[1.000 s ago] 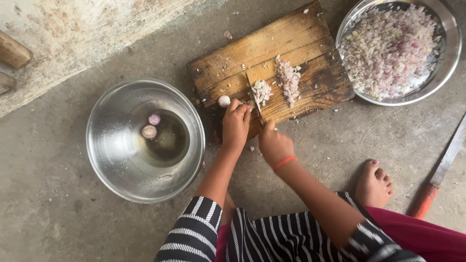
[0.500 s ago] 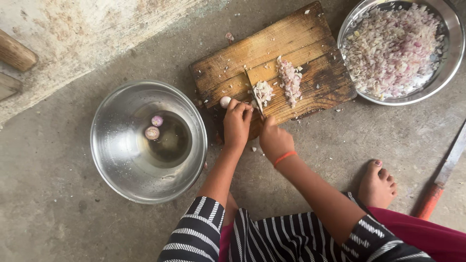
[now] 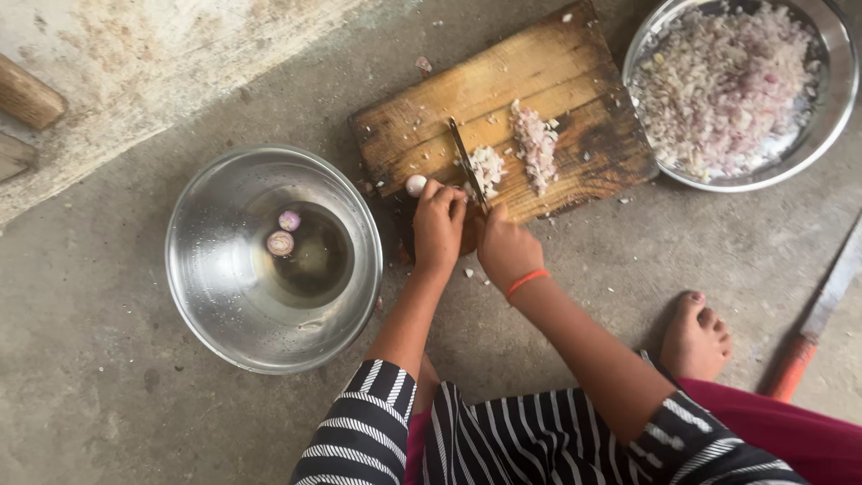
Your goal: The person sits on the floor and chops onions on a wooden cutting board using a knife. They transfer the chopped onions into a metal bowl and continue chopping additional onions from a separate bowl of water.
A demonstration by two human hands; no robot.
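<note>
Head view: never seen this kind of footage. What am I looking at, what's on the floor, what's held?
No machine here: a camera on a person's head looks down at their own two bare hands. They sit on a concrete floor. The right hand has its grip on a knife over a wooden board with two piles of chopped onion. The left hand touches a small peeled onion. Left: steel bowl with two onions in water. Top right: bowl of chopped onion. A second knife lies at right.

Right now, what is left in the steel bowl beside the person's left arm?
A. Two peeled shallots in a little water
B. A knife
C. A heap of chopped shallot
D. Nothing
A: two peeled shallots sit in shallow water at the bottom of the left steel bowl; the chopped heap fills the other bowl.
</note>
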